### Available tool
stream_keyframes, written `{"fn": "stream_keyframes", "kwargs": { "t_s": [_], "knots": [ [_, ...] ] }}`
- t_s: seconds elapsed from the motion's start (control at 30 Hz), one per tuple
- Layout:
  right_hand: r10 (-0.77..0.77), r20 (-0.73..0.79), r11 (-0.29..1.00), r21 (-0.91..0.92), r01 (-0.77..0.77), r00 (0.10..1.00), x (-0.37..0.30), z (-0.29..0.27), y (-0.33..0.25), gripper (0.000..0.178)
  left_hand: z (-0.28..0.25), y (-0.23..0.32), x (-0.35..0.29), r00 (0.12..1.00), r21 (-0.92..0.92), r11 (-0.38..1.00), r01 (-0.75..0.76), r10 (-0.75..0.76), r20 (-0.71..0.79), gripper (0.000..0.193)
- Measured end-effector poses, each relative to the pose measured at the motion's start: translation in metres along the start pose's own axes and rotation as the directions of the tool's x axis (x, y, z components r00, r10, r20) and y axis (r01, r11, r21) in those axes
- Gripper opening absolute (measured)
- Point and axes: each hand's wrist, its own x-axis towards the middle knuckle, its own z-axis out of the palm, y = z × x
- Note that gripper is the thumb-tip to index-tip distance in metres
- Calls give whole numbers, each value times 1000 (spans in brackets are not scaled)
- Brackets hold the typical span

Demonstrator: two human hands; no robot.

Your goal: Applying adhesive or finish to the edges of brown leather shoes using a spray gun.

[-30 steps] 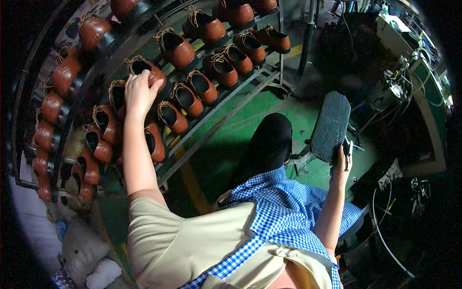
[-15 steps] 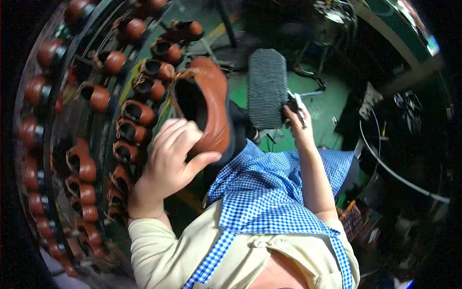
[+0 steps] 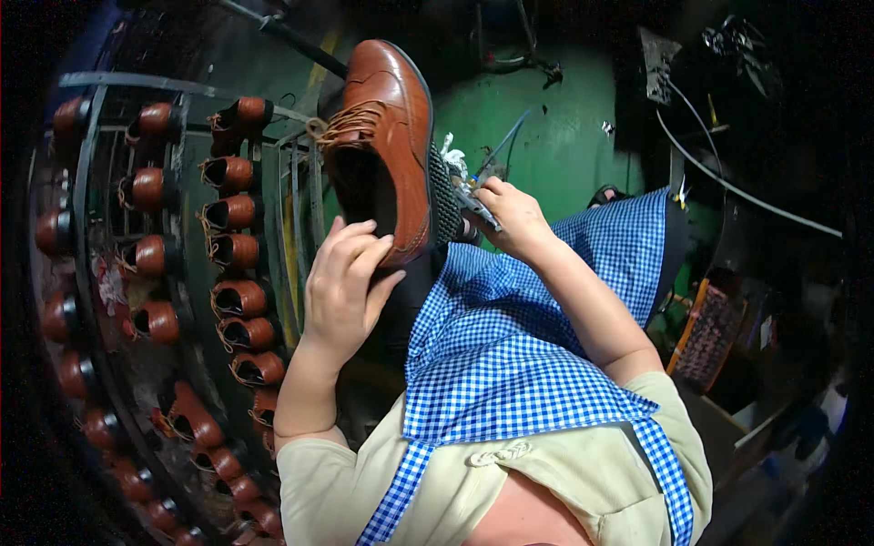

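A brown leather lace-up shoe [image 3: 401, 155] points away from me, its tan laces tied and its opening facing up. My left hand [image 3: 341, 278] is closed at the heel, fingers against the collar and thumb near the back of the heel. Under the shoe's right side shows a dark, knobbly pad [image 3: 446, 196], mostly hidden by the shoe. Just right of it, my right hand [image 3: 512, 217] grips a silver metal hand tool [image 3: 481, 207] whose exact kind I cannot make out. White crumpled material [image 3: 452, 156] lies beside the tool, near a thin blue line [image 3: 513, 135].
On the left stands a metal rack [image 3: 137, 84] with rows of brown shoes [image 3: 238, 251] close to my left arm. A pale hose [image 3: 728, 196] curves across the right. An orange-edged panel [image 3: 706, 332] leans at lower right. Green floor [image 3: 564, 118] lies ahead.
My view has turned. The shoe has come over the knobbly pad, which stood apart in full sight before. My right hand with the tool is now closer to the shoe.
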Motion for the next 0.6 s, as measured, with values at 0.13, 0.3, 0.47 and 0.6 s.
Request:
{"fn": "stream_keyframes", "kwargs": {
  "t_s": [0.13,0.3,0.47,0.6],
  "knots": [
    [-16,-26,999,28,17,1000,-10,-31,-9,25,-9,-2,2,995,59,994,-88,91,-51,46],
    [-75,-217,933,328,145,973,-16,-85,-36,17,-18,-2,12,989,125,982,-145,142,26,44],
    [-117,-212,859,469,206,970,-10,-95,-56,16,-22,-4,10,990,137,981,-140,135,42,46],
    [-132,-225,844,485,228,965,-5,-92,-55,15,-23,-3,12,991,125,984,-128,123,49,46]
  ]
}}
